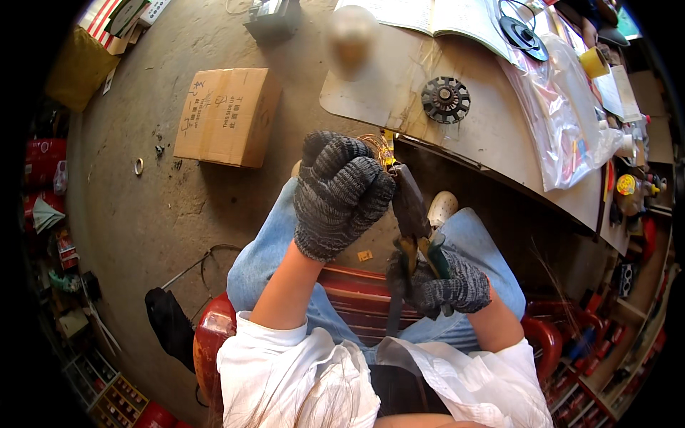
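My left hand (pixel 340 192), in a dark grey knit glove, is closed round a piece wound with copper wire (pixel 372 145). Copper strands and a yellow part show past the fingers; the rest of the piece is hidden. My right hand (pixel 449 283), gloved the same way, grips the green and yellow handles of a pair of pliers (pixel 411 201). The jaws point away from me and meet the wound piece at its yellow part. Whether they are clamped on a strand is too small to tell.
A table (pixel 357 96) at the upper right bears a round slotted motor core (pixel 445 100), an open notebook (pixel 467 21) and clear plastic bags (pixel 564 128). On the floor to the left stands a cardboard box (pixel 221 118), with a tape roll (pixel 139 166) beyond it. Shelves line the right rim.
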The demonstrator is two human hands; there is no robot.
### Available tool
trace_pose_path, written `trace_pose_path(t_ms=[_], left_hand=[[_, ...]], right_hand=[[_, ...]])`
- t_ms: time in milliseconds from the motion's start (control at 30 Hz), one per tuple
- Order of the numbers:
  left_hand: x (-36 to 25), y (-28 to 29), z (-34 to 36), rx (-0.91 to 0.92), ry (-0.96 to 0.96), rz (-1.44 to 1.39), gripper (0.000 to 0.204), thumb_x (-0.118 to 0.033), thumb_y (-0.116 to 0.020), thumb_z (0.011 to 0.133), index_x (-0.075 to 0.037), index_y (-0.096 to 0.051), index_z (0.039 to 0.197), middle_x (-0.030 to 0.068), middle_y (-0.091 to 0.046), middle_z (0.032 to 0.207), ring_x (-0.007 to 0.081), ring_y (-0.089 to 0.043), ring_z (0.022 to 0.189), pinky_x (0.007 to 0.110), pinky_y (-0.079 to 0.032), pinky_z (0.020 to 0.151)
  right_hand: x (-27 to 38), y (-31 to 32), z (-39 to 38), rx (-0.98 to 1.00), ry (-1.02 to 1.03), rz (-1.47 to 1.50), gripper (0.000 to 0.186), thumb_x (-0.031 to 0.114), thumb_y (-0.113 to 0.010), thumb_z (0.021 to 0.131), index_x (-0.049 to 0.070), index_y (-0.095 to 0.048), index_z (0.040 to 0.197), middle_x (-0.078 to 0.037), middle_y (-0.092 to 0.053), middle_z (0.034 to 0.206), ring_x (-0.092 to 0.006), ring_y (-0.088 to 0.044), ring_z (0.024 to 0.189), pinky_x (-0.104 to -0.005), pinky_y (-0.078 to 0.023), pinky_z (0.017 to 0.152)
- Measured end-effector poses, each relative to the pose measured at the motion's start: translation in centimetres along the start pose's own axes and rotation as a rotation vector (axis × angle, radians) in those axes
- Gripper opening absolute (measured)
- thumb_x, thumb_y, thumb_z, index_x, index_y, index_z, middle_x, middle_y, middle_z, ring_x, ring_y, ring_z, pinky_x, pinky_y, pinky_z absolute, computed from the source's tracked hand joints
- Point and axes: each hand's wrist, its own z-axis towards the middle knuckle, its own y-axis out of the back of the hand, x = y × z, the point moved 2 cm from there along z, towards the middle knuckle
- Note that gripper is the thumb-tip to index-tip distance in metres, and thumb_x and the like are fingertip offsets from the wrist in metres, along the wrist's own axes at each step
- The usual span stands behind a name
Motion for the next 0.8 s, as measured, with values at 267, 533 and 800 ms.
trace_pose_path(t_ms=[267,533,800], left_hand=[[0.0,-0.1,0.1,-0.022,0.001,0.004,0.010,-0.008,-0.064,0.070,-0.006,-0.054,0.074,0.0082,-0.051,0.076,0.0281,-0.048,0.074,0.039,-0.040,0.070],[0.0,0.0,0.0,-0.021,0.008,0.023,0.010,-0.008,-0.063,0.070,-0.007,-0.054,0.073,0.0081,-0.052,0.076,0.0282,-0.048,0.075,0.038,-0.040,0.071],[-0.1,0.0,0.0,-0.017,0.015,0.024,0.010,-0.007,-0.063,0.069,-0.007,-0.054,0.073,0.0082,-0.051,0.076,0.0283,-0.048,0.074,0.038,-0.039,0.070]], right_hand=[[-1.1,0.8,0.0,-0.005,0.082,0.005,0.047,0.017,-0.070,0.072,0.001,-0.052,0.112,-0.006,-0.057,0.099,-0.0156,-0.053,0.095,-0.0285,-0.042,0.086],[-0.7,0.6,-0.1,-0.082,0.012,-0.281,0.045,0.018,-0.070,0.074,0.002,-0.053,0.113,-0.004,-0.058,0.091,-0.0115,-0.055,0.082,-0.0253,-0.046,0.073],[-0.3,0.3,0.1,-0.104,0.056,-0.303,0.038,0.020,-0.068,0.077,0.004,-0.053,0.108,-0.003,-0.059,0.084,-0.0105,-0.056,0.075,-0.0251,-0.046,0.066]])
